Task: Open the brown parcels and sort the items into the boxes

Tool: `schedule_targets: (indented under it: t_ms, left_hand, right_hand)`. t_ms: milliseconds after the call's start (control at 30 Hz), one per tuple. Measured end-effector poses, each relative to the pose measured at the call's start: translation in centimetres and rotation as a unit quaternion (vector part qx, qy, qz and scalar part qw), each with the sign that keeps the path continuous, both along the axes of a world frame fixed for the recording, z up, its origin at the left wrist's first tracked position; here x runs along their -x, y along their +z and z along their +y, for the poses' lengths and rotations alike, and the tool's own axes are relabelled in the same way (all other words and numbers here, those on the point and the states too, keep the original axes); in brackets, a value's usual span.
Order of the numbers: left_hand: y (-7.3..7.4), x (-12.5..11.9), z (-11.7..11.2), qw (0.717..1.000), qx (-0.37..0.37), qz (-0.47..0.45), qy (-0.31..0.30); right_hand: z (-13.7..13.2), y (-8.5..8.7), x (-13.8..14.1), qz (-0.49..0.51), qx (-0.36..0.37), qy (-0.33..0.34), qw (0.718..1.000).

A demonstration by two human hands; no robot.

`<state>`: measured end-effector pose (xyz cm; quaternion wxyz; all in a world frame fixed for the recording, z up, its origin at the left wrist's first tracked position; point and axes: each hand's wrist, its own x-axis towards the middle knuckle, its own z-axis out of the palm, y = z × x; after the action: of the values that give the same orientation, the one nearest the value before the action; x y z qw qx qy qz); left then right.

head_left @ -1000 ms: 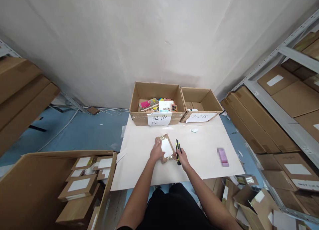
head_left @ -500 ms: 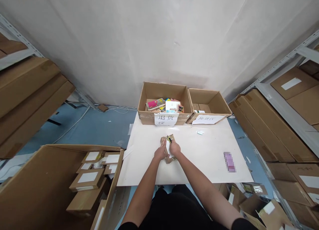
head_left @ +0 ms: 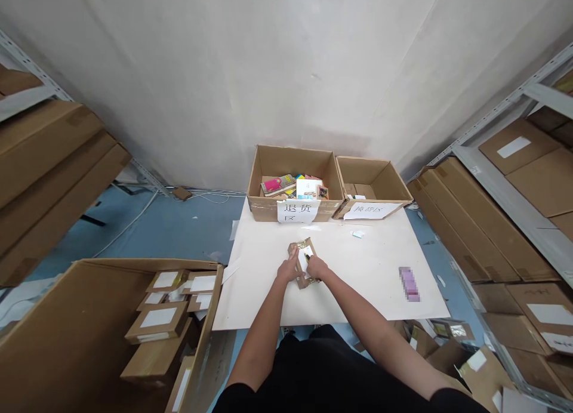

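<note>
A small taped cardboard box [head_left: 303,280] with a white label lies on the white table in front of me. My left hand [head_left: 289,270] grips the box along its left side, fingers pressed to the cardboard. My right hand [head_left: 316,267] is closed around a small black-and-yellow box cutter [head_left: 307,257], at the right side of the box. The cutter's tip points up and left over the label; whether it touches the surface I cannot tell. Clear tape shines at the far end of the box.
At the table's back stand an open carton [head_left: 264,209] with books and another open carton [head_left: 380,189], both with paper signs. A pixelated purple item [head_left: 409,283] lies at right. Left, a big carton [head_left: 111,270] holds several labelled boxes. Opened boxes [head_left: 447,359] lie below right.
My right hand has drawn the box cutter from the far end of the box toward me and slightly right. My left hand still holds the box.
</note>
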<state>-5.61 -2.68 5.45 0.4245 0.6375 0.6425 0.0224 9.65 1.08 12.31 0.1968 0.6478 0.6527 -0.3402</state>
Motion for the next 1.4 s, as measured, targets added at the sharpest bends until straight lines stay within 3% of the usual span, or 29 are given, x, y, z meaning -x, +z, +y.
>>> schedule_targets:
  t_ms: [133,200,433,533,633,800,967,1067,1200,1400]
  left_hand:
    - [0.5,0.1,-0.3,1.0,-0.01,0.018,-0.003]
    - [0.6,0.2,-0.4,0.999,-0.021,0.029,-0.001]
    - [1.3,0.0,-0.6,0.998,-0.042,0.054,0.008]
    - [1.6,-1.3,-1.0,0.995,-0.051,0.081,0.031]
    - [1.5,-3.7,-1.9,0.99,-0.058,0.117,0.06]
    - [1.6,-6.6,-3.6,0.982,-0.059,0.16,0.075]
    - [2.8,-4.9,-3.7,0.985,-0.068,0.157,0.007]
    - [3.2,-3.4,-2.7,0.986,-0.11,0.12,-0.043]
    - [2.0,-2.5,-1.9,0.984,-0.115,0.109,-0.082]
    - [0.1,-2.6,-2.6,0.982,-0.133,0.11,-0.074]
  right_hand:
    - [-1.6,0.9,-2.3,0.017,0.123,-0.005,0.992]
    - [-3.1,1.1,-3.7,0.018,0.139,-0.009,0.99]
    - [-6.4,2.2,-6.7,0.029,0.102,-0.079,0.991]
    - [-6.9,2.1,-7.5,0.037,0.0,-0.082,0.996]
    - [-7.1,0.6,-7.7,0.027,-0.119,-0.108,0.987]
    - [-4.9,-2.2,-6.6,0.024,-0.129,-0.163,0.978]
    - [-0.1,-1.6,-7.1,0.035,-0.147,-0.189,0.97]
    - [0.9,-0.7,-8.4,0.037,-0.15,-0.23,0.961]
    - [-1.5,-0.2,-10.0,0.056,-0.146,-0.199,0.967]
    - [-4.7,-0.5,-10.2,0.029,-0.13,-0.115,0.984]
